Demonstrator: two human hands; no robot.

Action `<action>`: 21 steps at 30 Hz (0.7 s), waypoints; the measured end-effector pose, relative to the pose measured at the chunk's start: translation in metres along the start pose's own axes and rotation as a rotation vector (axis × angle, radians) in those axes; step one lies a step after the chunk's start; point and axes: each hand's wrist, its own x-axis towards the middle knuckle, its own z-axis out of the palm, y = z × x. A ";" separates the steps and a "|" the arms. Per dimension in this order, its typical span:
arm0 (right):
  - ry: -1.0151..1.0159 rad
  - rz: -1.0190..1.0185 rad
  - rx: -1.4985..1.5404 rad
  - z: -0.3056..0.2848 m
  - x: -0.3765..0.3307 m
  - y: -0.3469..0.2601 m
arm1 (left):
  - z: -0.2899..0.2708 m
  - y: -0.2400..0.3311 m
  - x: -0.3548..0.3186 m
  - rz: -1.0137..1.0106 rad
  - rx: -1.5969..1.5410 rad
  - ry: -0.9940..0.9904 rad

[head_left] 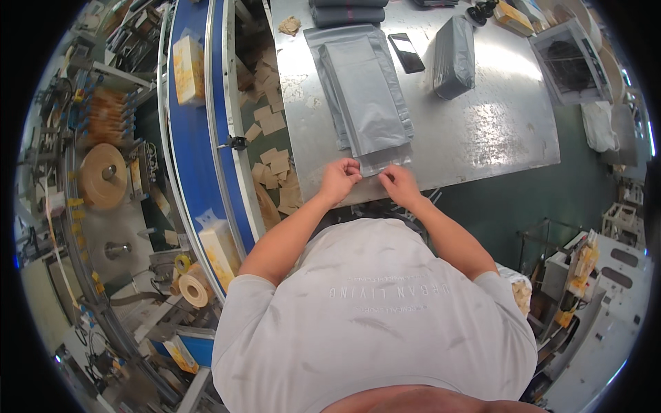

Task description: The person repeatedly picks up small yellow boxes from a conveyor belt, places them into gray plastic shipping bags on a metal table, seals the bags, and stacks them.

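A stack of flat grey plastic bags (361,96) lies on the metal table in front of me, its near end at the table's front edge. My left hand (340,179) is closed at the left corner of a bag's near edge, fingers curled and pinching the film. On the other side, my right hand (399,184) pinches the same clear-looking near edge (375,164) between thumb and finger. Both hands are a short way apart, with the film stretched between them. The bag's far part rests on the stack.
On the metal table (496,131) are a black phone (406,53), an upright grey wrapped bundle (454,58) and dark grey rolls (348,14). To the left a blue conveyor (196,144) carries yellow-and-white packs (188,71). Brown paper scraps (272,120) lie between conveyor and table. A fan (568,62) stands far right.
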 end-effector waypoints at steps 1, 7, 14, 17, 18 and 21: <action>0.001 0.004 0.050 -0.005 -0.004 0.001 | 0.004 0.000 0.000 -0.005 -0.001 -0.016; -0.078 -0.197 0.030 0.000 0.034 -0.007 | 0.034 -0.001 0.007 0.122 -0.002 0.116; -0.054 0.592 0.457 -0.117 -0.054 0.091 | 0.015 -0.016 -0.012 -0.077 -0.066 0.123; -0.604 0.648 -0.454 -0.192 -0.151 0.191 | 0.011 -0.013 -0.029 -0.142 0.036 0.128; -0.828 0.446 -1.082 -0.215 -0.182 0.215 | 0.012 -0.015 -0.035 -0.094 0.174 0.165; -0.471 0.571 -0.855 -0.219 -0.128 0.180 | 0.014 0.034 -0.032 0.388 0.817 0.266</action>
